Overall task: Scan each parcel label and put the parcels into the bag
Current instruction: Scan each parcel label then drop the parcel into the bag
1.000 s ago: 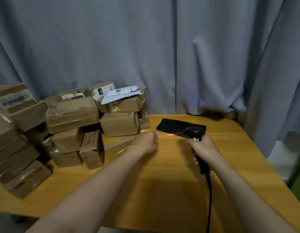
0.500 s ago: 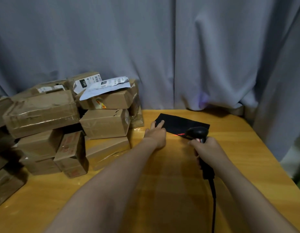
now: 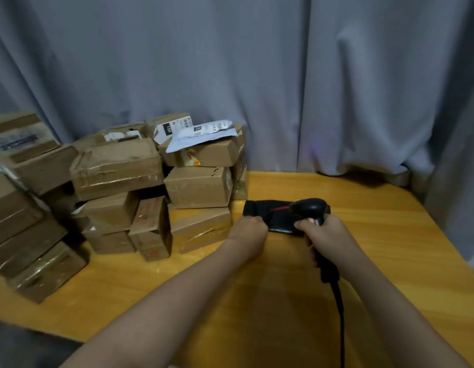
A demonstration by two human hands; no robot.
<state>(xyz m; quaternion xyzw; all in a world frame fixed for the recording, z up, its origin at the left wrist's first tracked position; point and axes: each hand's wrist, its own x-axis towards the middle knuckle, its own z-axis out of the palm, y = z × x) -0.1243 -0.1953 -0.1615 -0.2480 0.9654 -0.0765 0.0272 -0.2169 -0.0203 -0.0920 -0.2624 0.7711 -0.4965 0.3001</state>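
Your left hand [image 3: 250, 232], outstretched a moment ago, is now curling its fingers onto the folded bag [image 3: 275, 213] (just right of the parcels [image 3: 198, 185]). Your right hand [image 3: 326, 235] is gripping the scanner [image 3: 310, 205], so you're probably readying the bag.

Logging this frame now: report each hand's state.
Left hand: curled on the near edge of the black bag, apparently gripping it.
Right hand: grips the scanner handle.
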